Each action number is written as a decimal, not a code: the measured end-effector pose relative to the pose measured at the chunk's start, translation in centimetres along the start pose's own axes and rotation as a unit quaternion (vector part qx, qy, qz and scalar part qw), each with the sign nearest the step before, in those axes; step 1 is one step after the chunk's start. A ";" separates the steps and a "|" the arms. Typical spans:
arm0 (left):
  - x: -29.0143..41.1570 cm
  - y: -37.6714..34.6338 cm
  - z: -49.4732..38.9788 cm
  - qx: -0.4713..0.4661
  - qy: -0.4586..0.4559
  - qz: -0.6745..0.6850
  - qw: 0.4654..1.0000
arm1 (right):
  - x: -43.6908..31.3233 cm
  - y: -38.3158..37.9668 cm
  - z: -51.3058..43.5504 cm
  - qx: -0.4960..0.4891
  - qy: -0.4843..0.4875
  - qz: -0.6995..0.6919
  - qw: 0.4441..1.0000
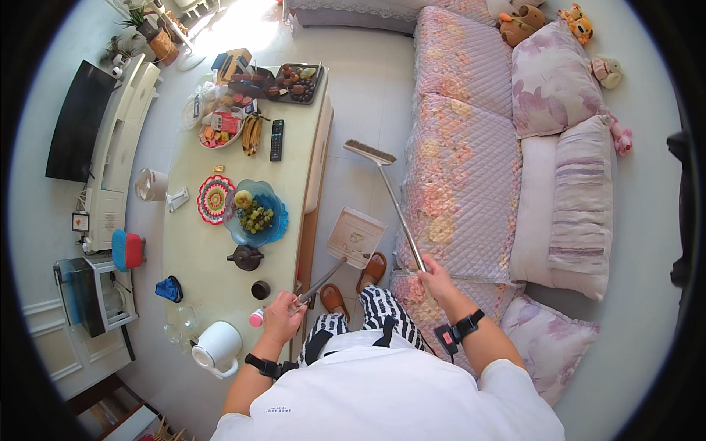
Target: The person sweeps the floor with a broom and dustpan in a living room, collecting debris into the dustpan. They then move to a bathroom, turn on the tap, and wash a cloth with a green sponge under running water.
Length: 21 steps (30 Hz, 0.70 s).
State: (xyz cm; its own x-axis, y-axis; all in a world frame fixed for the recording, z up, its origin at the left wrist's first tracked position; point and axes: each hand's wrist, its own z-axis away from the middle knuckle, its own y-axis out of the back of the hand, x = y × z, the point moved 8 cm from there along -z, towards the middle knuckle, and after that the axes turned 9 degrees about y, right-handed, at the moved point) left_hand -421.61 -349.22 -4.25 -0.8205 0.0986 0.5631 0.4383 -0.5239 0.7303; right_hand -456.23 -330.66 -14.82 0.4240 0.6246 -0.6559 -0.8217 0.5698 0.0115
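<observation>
My left hand is closed around the handle of a long-handled dustpan, whose pale pan rests on the floor just ahead of my feet. Some debris shows inside the pan. In my right hand I grip the metal pole of a broom. The broom's bristled head lies farther forward, over the floor between the coffee table and the sofa. Brown slippers are on my feet, close behind the pan.
Along the left, the table bears a blue glass bowl of fruit, a dark teapot, a small dark cup, a white kettle and a remote control. A waste bin stands beyond it, near the television cabinet.
</observation>
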 end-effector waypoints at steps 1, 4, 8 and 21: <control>0.4 -0.2 -0.4 -0.004 0.017 -0.010 1.000 | 0.0 2.1 2.3 -0.001 -0.011 0.049 0.999; 2.2 -0.2 -1.7 -0.004 0.022 0.006 1.000 | 0.9 5.7 7.6 -0.022 -0.061 0.055 0.996; 4.6 -0.8 -3.7 -0.015 0.004 -0.019 1.000 | 2.7 7.7 7.4 -0.015 -0.116 0.078 0.990; 8.6 -1.2 -8.3 -0.008 0.020 -0.004 1.000 | -9.3 4.9 -17.2 -0.056 0.049 0.109 0.991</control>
State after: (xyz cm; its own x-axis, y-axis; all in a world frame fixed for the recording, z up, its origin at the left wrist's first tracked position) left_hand -432.27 -354.76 -3.46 -0.8381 0.0695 0.5410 0.4256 -0.5371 0.7283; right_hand -470.75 -342.92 -21.63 0.1963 0.6679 -0.7179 -0.9293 0.3603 0.0810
